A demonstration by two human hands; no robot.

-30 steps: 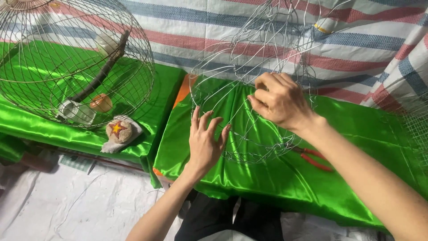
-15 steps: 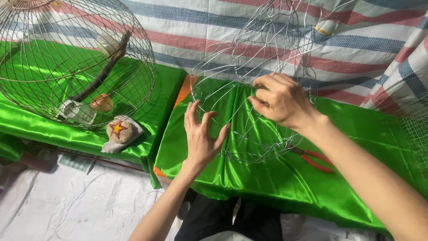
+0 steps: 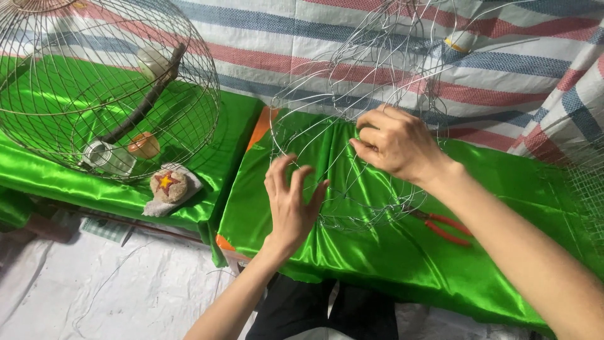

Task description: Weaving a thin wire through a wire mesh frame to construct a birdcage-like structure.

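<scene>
A half-built wire cage frame (image 3: 371, 82) of thin silver wire lies tilted on a shiny green cloth (image 3: 390, 252). My right hand (image 3: 396, 141) is pinched on one of its wires near the middle of the frame. My left hand (image 3: 292, 201) hovers just in front of the frame's lower rim, fingers spread and curled, holding nothing. Red-handled pliers (image 3: 443, 226) lie on the cloth under my right forearm, partly hidden by it.
A finished round wire cage (image 3: 100, 82) with a wooden perch and small cups stands at the left on green cloth. A cap with a star (image 3: 168, 186) lies before it. A striped tarp (image 3: 516, 75) hangs behind. Wire mesh (image 3: 588, 182) shows at the right edge.
My left hand has lifted off the cloth and curled its fingers, moving slightly up toward the frame. My right hand stays pinched on the wire.
</scene>
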